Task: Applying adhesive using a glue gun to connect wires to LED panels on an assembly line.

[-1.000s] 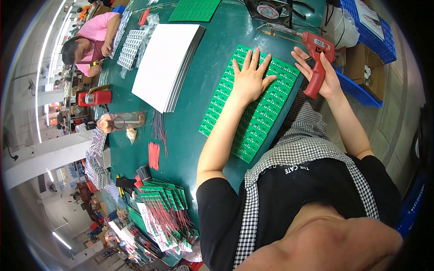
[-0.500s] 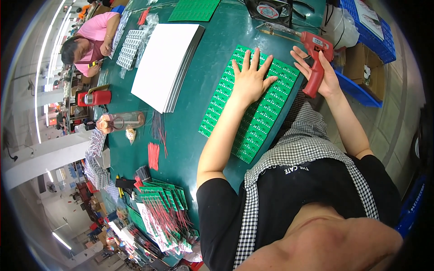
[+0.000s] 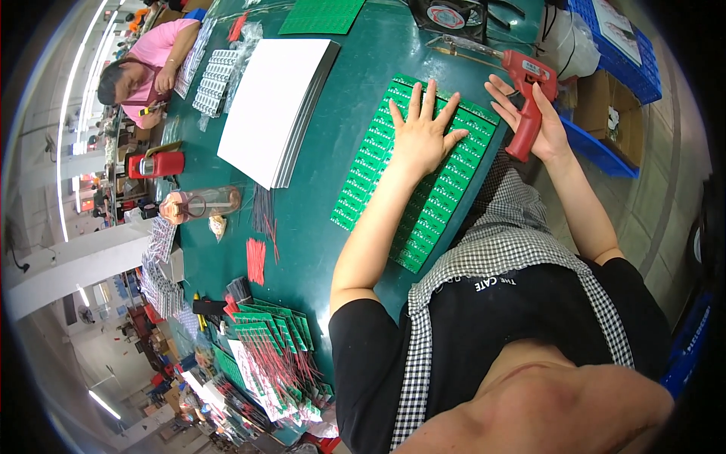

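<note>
A green circuit board panel, printed with rows of small white marks, lies on the table in front of me. My left hand rests flat on its far part, fingers spread and holding nothing. To the right of the panel, my right hand holds a red soldering gun by its handle, with the thumb against it and some fingers loosely extended. The gun's metal tip points left, beyond the panel's far edge and apart from it.
A stack of white sheets lies left of the panel. Red wires, a pink-tinted bottle and wired green boards are farther left. A black fan stands at the back. Another person works across the table.
My left hand has shifted very slightly over the panel, still flat. The soldering gun stays nearly in place. The person across the table has moved the head and a hand a little.
</note>
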`<state>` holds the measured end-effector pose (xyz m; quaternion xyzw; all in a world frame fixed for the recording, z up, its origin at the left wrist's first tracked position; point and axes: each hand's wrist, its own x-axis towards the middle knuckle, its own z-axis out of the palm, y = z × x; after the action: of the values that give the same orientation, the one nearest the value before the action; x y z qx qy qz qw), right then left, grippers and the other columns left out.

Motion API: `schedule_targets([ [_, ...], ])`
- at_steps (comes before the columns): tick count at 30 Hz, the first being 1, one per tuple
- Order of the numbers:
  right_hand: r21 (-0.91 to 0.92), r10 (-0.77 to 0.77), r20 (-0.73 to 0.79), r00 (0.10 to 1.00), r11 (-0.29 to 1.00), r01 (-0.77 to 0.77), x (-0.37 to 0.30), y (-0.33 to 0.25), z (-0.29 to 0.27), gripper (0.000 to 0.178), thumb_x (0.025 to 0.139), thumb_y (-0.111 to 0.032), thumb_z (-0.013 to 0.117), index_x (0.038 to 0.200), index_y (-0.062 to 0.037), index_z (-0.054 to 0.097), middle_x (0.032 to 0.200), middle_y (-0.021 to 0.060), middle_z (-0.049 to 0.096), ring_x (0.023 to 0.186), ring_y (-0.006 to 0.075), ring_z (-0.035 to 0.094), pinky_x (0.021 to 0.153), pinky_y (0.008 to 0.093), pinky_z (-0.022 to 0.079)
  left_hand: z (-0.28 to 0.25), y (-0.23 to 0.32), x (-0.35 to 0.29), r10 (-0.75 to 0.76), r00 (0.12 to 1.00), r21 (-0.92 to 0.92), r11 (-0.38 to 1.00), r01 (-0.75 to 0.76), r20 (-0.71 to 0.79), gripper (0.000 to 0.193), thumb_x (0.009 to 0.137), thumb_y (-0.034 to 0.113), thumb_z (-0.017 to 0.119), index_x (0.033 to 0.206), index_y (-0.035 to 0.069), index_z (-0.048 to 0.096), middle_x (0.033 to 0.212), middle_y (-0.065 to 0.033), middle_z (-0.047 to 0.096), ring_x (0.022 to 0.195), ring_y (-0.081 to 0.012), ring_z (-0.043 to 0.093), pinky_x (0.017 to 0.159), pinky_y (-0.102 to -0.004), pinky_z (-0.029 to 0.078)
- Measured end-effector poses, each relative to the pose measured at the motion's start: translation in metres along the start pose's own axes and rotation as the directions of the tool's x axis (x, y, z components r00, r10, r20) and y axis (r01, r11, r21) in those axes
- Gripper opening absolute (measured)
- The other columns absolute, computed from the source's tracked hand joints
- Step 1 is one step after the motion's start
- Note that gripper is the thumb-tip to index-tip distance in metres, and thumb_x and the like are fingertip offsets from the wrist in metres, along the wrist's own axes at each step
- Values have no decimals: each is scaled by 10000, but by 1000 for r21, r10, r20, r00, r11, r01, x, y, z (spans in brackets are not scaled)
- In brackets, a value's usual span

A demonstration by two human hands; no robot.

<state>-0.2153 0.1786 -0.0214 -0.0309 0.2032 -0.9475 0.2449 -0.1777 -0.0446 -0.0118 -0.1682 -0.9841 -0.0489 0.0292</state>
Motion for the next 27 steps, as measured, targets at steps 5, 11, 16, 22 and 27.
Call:
schedule_targets([
  [5,-10,-4,1,1000,1000,4,0,0,0,554,914,-321,461,1356,-49,266,1333,183,372,1285,285,307,1050,366,271,-2,2,-2,28,997,-40,999,-25,67,597,852,572,358,1371,288,281,1452,-132,168,1341,-319,143,1005,-638,106],
  [11,11,1,7,1000,1000,-1,-1,-1,-1,550,911,-310,469,1352,-48,270,1333,183,371,1285,286,304,1055,371,269,-5,-3,-4,78,996,-94,993,-73,49,579,834,571,404,1350,320,324,1451,-131,174,1342,-320,142,1007,-635,98],
  [16,14,4,10,1000,1000,-4,-1,-1,-2,556,910,-328,464,1352,-50,271,1336,183,367,1286,288,301,1057,386,260,-8,-8,-5,112,993,-132,985,-106,32,562,816,559,447,1317,314,384,1433,-142,213,1332,-330,170,1002,-644,100],
  [22,-12,2,4,1000,1000,-2,-1,1,0,568,909,-347,459,1356,-55,265,1340,182,363,1287,288,299,1060,401,245,-7,-5,-9,101,995,-120,987,-102,-14,533,819,528,474,1303,317,407,1380,-147,297,1314,-324,221,999,-641,114],
  [27,-19,-6,11,1000,1000,7,0,0,1,573,909,-348,460,1360,-60,255,1340,181,363,1286,286,301,1062,402,241,-5,-1,-10,86,995,-121,988,-92,-57,527,814,524,483,1293,312,424,1367,-151,315,1309,-329,228,994,-642,131],
])
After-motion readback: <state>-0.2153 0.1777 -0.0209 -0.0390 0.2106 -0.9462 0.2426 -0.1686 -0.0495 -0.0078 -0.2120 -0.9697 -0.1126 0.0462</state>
